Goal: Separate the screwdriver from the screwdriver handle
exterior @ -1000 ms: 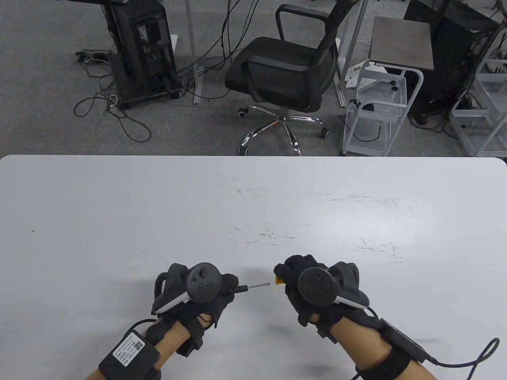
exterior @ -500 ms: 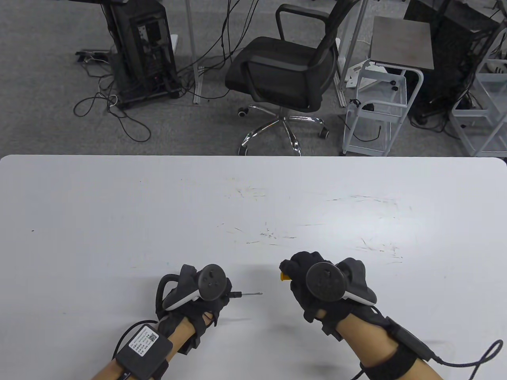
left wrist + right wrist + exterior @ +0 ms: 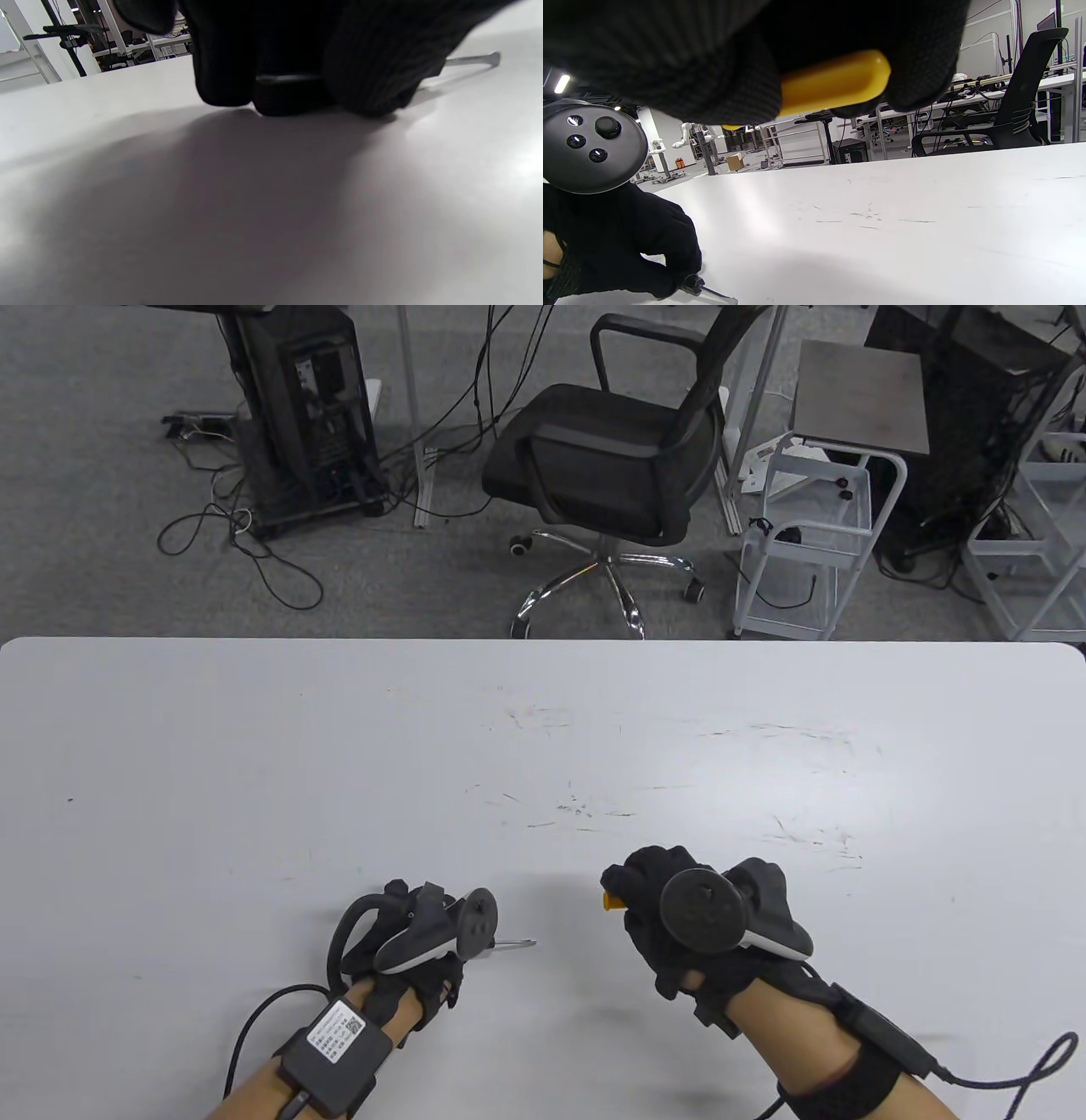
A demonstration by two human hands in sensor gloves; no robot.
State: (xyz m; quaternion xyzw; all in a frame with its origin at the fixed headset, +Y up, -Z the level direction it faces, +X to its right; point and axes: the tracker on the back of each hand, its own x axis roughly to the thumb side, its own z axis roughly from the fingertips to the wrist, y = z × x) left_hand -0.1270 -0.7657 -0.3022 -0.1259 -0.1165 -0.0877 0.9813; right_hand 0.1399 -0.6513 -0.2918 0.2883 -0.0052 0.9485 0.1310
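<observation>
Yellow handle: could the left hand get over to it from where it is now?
Probably not yet. The left hand is down at the table, gripping the screwdriver shaft. The yellow handle sits inside the right hand; only its end shows.

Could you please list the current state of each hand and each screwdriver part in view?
left hand: low at the table, holding the shaft's thick end.
screwdriver shaft: pulled out of the handle, lying level at the table surface, flat tip pointing toward the right hand.
right hand: closed around the handle, raised off the table.
yellow handle: apart from the shaft, gripped, one end sticking out of the fist.
</observation>
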